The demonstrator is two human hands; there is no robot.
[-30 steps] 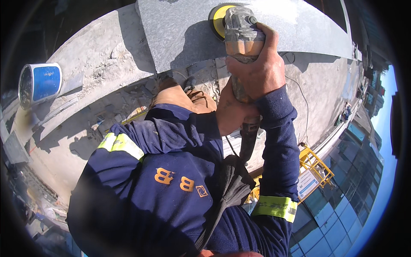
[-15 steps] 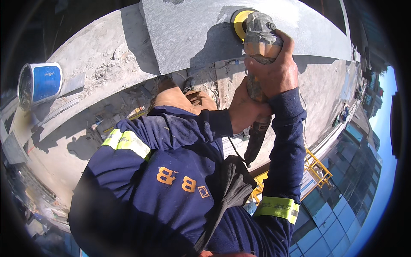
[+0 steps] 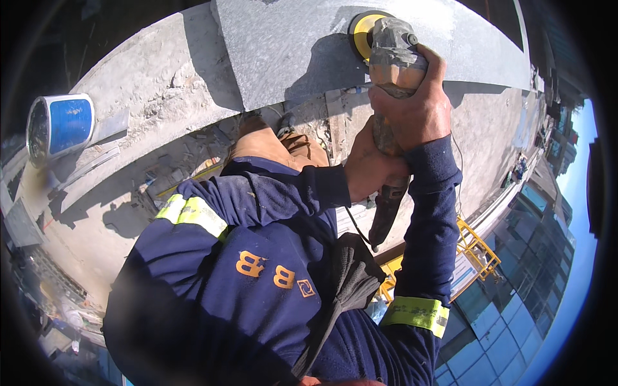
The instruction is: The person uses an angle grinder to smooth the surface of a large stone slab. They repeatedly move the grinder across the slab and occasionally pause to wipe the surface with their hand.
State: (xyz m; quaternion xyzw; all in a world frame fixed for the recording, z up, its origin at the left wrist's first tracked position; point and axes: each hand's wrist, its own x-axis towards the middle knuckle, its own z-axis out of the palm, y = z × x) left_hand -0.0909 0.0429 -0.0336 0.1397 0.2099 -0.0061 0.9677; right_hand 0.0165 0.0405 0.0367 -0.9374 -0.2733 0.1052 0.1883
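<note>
Both my hands are wrapped round a dusty orange and grey angle grinder (image 3: 394,74). My right hand (image 3: 421,106) is closed around its front body, just behind the head. Farther back, my left hand (image 3: 373,164) grips the handle, partly covered by the right wrist. The grinder's yellow disc (image 3: 364,31) is at the surface of a grey slab (image 3: 270,58); whether its whole face touches cannot be made out. A dark cord trails from the tail end, below my left hand.
A blue and white bucket (image 3: 69,123) lies on its side at the left, on the rough concrete ledge (image 3: 154,83). Rubble and scraps lie beneath the slab near my legs. A yellow metal frame (image 3: 476,251) stands at the right, before a glass-fronted building (image 3: 508,309).
Very little differs: the slab, grinder and hands appear a few pixels farther right. Both hands keep the same grip.
</note>
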